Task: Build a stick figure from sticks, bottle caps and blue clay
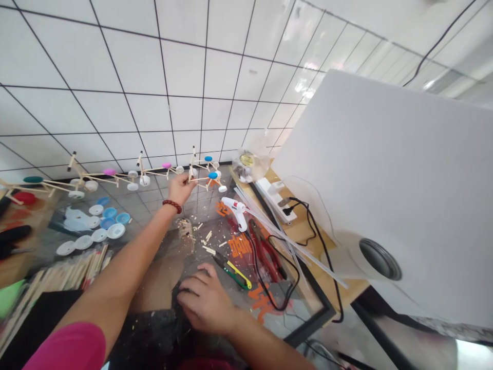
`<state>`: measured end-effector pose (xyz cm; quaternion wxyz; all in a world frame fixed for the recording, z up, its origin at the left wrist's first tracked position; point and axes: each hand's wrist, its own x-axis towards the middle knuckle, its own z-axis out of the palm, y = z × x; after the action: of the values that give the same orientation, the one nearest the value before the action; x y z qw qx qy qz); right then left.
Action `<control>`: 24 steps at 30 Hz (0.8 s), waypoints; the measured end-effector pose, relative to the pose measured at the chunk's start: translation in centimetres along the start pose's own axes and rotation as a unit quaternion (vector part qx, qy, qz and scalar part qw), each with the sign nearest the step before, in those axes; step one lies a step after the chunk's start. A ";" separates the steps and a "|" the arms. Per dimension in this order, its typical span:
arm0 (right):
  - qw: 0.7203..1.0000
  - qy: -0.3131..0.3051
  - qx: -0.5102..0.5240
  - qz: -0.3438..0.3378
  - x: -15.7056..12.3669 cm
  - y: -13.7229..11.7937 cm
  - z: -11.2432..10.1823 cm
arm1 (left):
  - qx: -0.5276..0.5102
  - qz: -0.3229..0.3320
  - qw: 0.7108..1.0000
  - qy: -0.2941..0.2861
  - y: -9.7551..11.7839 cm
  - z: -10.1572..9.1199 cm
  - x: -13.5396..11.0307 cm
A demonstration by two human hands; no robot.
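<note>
My left hand [182, 189], with a red bead bracelet on its wrist, pinches the front end of a small stick-built tricycle model [201, 180] near the wall. This model has a blue seat and white cap wheels. Close behind it is a similar blue-seated model [200, 162]. My right hand [208, 299] rests low at the near table edge, holding nothing, its fingers loosely bent and apart. Just beyond it lie a green-and-yellow cutter knife [233, 271] and wood scraps [208, 237]. A white glue gun [236, 211] lies to the right.
To the left stand models with pink [167, 165] and green seats [33, 180]. White and blue bottle caps [110, 212] and wooden sticks [65, 275] lie nearer. Red-handled pliers [265, 252], clear glue sticks [285, 231], a power strip [275, 198] and black cable [323, 246] occupy the right.
</note>
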<state>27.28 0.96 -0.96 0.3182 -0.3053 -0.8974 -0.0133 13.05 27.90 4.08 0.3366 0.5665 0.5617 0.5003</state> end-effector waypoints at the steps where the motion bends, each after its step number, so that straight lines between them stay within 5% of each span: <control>1: 1.000 0.001 -0.002 0.001 0.0 0.0 0.0 | 0.000 0.002 1.000 0.000 -0.1 0.1 0.1; 20: 0.999 0.014 0.035 0.021 -0.4 -0.2 0.4 | -0.036 0.027 0.999 -0.014 -0.9 1.2 0.9; 24: 0.997 0.019 0.061 0.032 -0.7 -0.4 0.5 | -0.035 0.027 0.999 -0.011 -0.8 0.2 0.5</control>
<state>27.17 0.35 -1.70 0.3532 -0.3140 -0.8801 0.0457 12.90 28.53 3.39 0.3487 0.5748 0.5250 0.5220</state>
